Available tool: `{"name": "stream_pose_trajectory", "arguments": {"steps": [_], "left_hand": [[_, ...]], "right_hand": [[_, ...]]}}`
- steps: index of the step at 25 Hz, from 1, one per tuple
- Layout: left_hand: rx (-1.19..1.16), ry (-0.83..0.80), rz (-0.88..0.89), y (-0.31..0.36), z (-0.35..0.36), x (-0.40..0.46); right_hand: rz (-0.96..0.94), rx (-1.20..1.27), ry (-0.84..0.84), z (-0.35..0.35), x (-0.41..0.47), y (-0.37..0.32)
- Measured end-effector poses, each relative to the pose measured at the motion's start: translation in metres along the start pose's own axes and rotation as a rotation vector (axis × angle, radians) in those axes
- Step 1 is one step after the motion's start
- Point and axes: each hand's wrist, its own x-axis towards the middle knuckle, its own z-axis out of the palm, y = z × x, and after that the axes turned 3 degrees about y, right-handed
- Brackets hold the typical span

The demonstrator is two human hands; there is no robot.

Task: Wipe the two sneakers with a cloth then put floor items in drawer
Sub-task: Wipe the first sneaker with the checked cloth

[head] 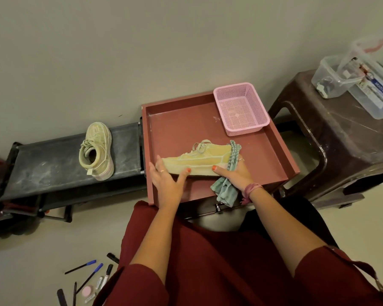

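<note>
Lying on its side over the open red drawer, a pale sneaker is held between a person's two hands, its long axis running left to right across the view. The toe points to the person's left and the heel to the right; the sole edge faces the person and the laces face the wall. The left hand rests at the toe end with fingers spread and fairly straight, thumb pressed against the sole. The right hand curls round the heel end, gripping a green cloth that is pinned against the heel and hangs down below the wrist. So the cloth sits at the heel, and any wiping stroke would likely run leftward along the shoe toward the toe, with the left hand steadying it.

A second sneaker stands upright on a low black rack to the left of the drawer, well apart from the hands, toe toward the wall. A pink basket sits in the drawer's far right corner. Pens and markers lie scattered on the floor at lower left, not yet put away. On the right, a brown stool holds clear plastic boxes.
</note>
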Motion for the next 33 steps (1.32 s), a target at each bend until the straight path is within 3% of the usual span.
{"name": "stream_pose_trajectory", "arguments": {"steps": [4,7,11,13,19,21,23,26,29,31,33], "left_hand": [[0.437,-0.334,0.565,0.023,0.015,-0.022],[0.689,-0.396,0.673,0.038,0.025,-0.013],[0.857,-0.431,0.731,0.054,0.023,-0.002],[0.837,-0.466,0.765,0.056,0.016,0.004],[0.469,-0.465,0.752,0.053,-0.006,0.009],[0.318,-0.432,0.719,0.062,-0.007,-0.003],[0.175,-0.405,0.635,0.071,-0.004,-0.017],[-0.040,-0.371,0.478,0.080,-0.002,-0.036],[-0.081,-0.250,0.477,0.085,-0.009,-0.053],[-0.075,-0.196,0.469,0.085,-0.008,-0.059],[-0.155,-0.224,0.318,0.082,-0.006,-0.060]], "right_hand": [[-0.039,-0.127,0.164,0.015,-0.022,0.003],[-0.092,-0.195,0.187,0.023,-0.044,-0.009],[-0.105,-0.127,0.171,0.022,-0.054,-0.015],[-0.095,-0.053,0.107,0.015,-0.055,-0.011],[0.045,0.362,-0.107,-0.029,-0.084,-0.037],[-0.063,0.185,-0.150,-0.035,-0.092,-0.054],[-0.305,-0.108,-0.136,-0.034,-0.099,-0.073],[-0.524,-0.734,-0.121,-0.028,-0.116,-0.097],[-0.907,-1.259,0.118,-0.014,-0.136,-0.088],[-0.993,-1.326,0.176,-0.012,-0.132,-0.079],[-0.963,-1.245,0.114,-0.018,-0.120,-0.084]]}}
